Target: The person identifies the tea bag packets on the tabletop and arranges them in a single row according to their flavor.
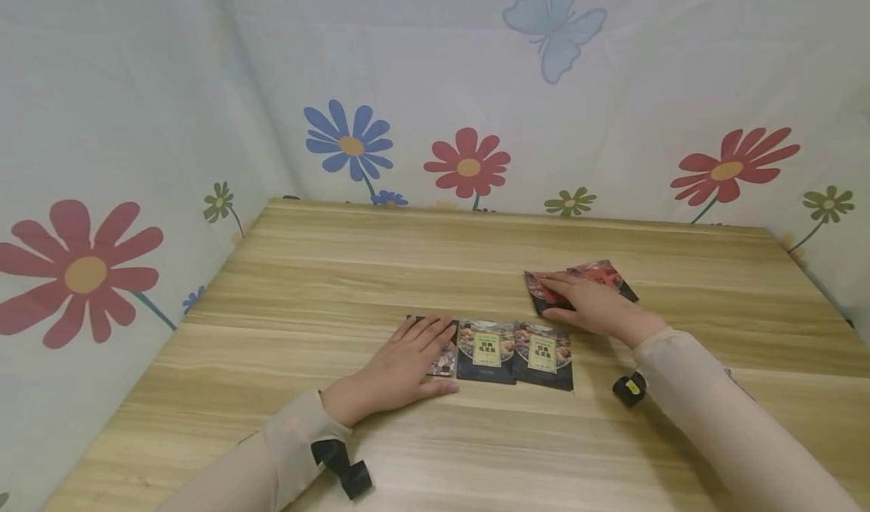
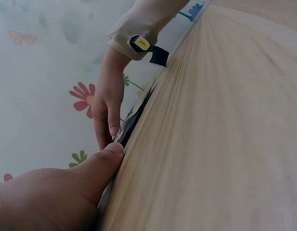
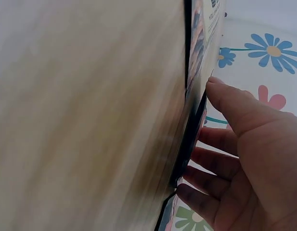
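Observation:
Three flat dark packets lie side by side in a row on the table. My left hand rests spread over the leftmost packet, covering most of it. The middle packet and the right-hand packet face up with pale yellow labels. Farther back on the right, my right hand rests on a red-and-black packet, fingers extended across its top. A second red-and-black packet lies beside it, partly behind the hand. In the right wrist view, the thumb is at the packet's edge.
The wood-grain table meets a white curtain printed with flowers at its back and left edges. A black wrist-camera mount hangs below the left cuff, and another black mount sits below the right cuff.

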Available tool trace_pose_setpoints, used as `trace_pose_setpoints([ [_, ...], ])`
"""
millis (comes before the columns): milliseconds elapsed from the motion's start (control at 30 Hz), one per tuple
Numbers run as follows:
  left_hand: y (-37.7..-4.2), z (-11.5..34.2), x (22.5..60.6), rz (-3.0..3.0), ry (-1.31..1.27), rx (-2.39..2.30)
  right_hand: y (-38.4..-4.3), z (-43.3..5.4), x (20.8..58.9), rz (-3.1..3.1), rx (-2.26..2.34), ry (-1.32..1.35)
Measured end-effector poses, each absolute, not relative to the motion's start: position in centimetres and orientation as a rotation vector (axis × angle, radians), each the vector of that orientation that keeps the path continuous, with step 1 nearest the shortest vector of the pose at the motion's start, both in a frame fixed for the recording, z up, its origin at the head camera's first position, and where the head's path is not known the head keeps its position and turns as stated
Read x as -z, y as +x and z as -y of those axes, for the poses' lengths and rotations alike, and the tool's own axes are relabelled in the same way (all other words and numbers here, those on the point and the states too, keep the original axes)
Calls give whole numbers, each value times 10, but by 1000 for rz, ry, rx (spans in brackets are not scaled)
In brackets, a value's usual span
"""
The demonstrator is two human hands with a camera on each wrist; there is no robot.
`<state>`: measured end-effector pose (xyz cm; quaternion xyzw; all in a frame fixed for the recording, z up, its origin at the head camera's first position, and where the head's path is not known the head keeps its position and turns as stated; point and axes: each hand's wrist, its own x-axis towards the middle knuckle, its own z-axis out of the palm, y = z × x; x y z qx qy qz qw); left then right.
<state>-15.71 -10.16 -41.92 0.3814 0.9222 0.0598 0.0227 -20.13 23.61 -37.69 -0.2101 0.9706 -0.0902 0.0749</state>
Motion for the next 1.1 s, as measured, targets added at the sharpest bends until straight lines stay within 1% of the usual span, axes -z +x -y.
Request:
trace_pose_setpoints([
  [267,-157,101,420,-2851,1174,-193,-199,-243,377,-2904,257,-604],
  [533,-157,101,420,-2853,1179,-199,-196,-249,376,-2919,239,-640],
  [1100,-156,101,417,-2849,1165,-206,-178,-259,370,-2912,228,-663],
])
